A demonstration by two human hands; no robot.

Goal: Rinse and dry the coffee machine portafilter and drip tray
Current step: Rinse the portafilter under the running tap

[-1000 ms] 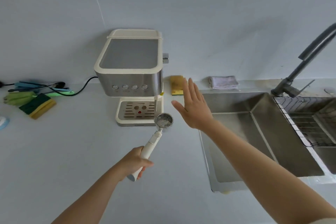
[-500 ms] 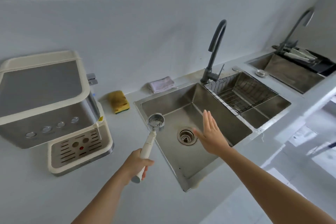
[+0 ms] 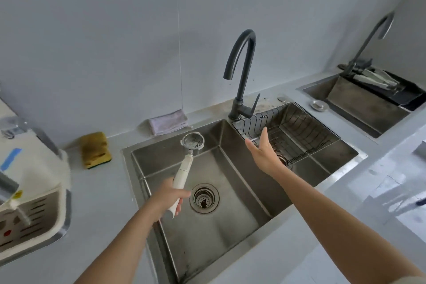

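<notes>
Moved out over the sink [image 3: 219, 249] at centre frame, off its left rim half a second back. Pushed to lower left: coffee machine [image 3: 34, 175] with drip tray [image 3: 30, 219]. Toward the faucet [image 3: 242, 71], stretching right hand [image 3: 262, 154], fingers wide. Gripping portafilter [image 3: 185, 166] handle in left hand [image 3: 168, 196], basket possibly flecked with grounds.

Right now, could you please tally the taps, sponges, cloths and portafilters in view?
Taps: 2, the dark tap and the farther tap
Sponges: 1, the yellow sponge
Cloths: 1, the folded cloth
Portafilters: 1, the portafilter in the left hand
Total: 5
</notes>
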